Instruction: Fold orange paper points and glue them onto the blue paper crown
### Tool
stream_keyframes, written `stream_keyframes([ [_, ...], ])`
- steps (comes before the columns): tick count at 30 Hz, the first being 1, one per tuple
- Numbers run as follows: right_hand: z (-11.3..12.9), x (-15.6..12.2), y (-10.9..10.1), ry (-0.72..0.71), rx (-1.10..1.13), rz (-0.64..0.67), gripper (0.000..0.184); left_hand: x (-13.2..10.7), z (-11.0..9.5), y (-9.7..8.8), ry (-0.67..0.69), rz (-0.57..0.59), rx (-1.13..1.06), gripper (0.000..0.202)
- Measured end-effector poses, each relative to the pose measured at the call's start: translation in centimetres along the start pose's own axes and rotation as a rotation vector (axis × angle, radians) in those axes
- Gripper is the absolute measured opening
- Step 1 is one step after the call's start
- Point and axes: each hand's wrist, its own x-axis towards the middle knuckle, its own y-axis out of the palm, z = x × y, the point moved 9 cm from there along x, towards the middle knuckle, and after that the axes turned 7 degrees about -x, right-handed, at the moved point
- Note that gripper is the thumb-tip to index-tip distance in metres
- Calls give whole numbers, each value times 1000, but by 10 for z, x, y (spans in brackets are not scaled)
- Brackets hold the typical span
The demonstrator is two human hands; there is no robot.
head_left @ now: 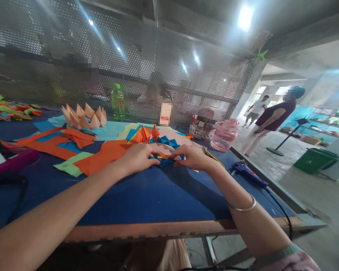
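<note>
Left hand (138, 157) and right hand (193, 158) both curled closed around a folded blue paper piece (166, 161), pinched between the fingertips at centre frame, on a blue worktop (147, 197). Just behind, a cluster of folded orange points (146, 134) on layered paper; toward upper left, a crown-like band of folded peach peaks (83, 117), apparently complete. Not yet folded, by the look of them: loose orange sheets (97, 156) and a green sheet (70, 167) beside the left hand. Open blue surface in front of the hands, out to the wooden front edge (147, 230); at right, a blue glue gun (244, 172) near the worktop's right-hand edge, with a black cord trailing over it.
</note>
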Motion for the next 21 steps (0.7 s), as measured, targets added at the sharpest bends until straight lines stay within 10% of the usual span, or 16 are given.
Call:
stream_keyframes([
  [10, 0, 4, 11, 31, -87, -12, 16, -4, 14, 12, -222, 93, 10, 26],
  [21, 6, 3, 8, -6, -104, -36, 24, -2, 0, 19, -83, 113, -39, 35],
])
